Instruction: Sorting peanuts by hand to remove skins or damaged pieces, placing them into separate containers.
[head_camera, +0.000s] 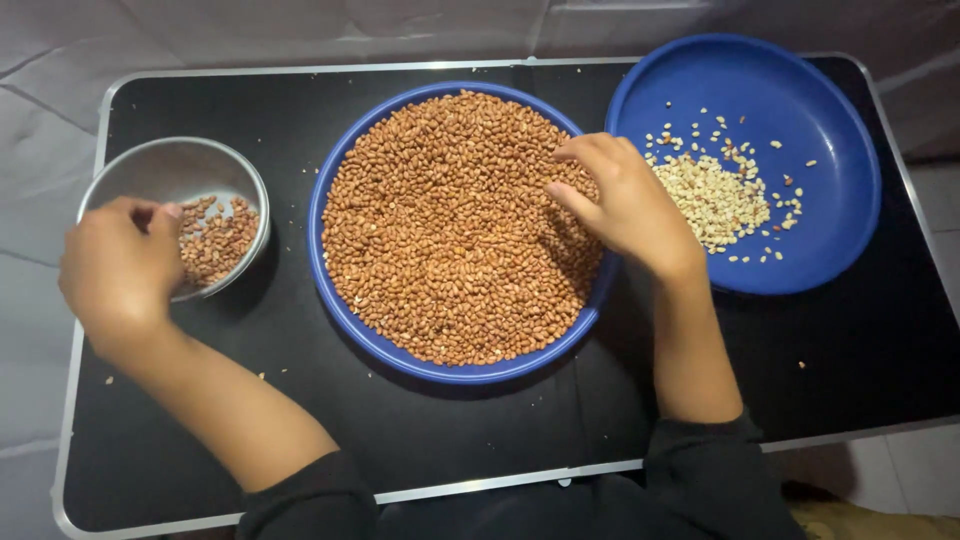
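Brown-skinned peanuts (450, 230) fill the big blue plate (335, 190) at table centre, heaped almost to the rim. Your right hand (625, 205) sits on the pile at its 3 o'clock edge, fingers curled loosely, thumb and forefinger pointing into the nuts. Can't tell whether anything is pinched between them. Your left hand (120, 265) hovers over the steel bowl (175, 165) at the plate's 9 o'clock, fingers bunched toward the thumb, knuckles up. Whether it holds nuts is hidden from this angle. Bowl has a small layer of red-brown peanuts (215, 240) on its near-right side.

Second blue plate (840, 170) sits at 2 o'clock from the main one, rims touching or nearly so. It carries pale skinless kernels (712, 195), loosely piled near its left-centre with strays around.

Black table (480, 430) has a few crumbs at 8 o'clock and 4 o'clock.

Judgement on technique:
- Rake a thin patch flat with the right fingertips before picking; a deep pile hides what's underneath.
- Work from the 3 o'clock edge inward so sorted and unsorted zones stay apart.
- Keep the left hand low over the bowl when releasing; that steel rim is shallow and nuts could bounce out.
- Watch the right wrist: it's over the gap between the two plates, so a drag could flick nuts onto the table.
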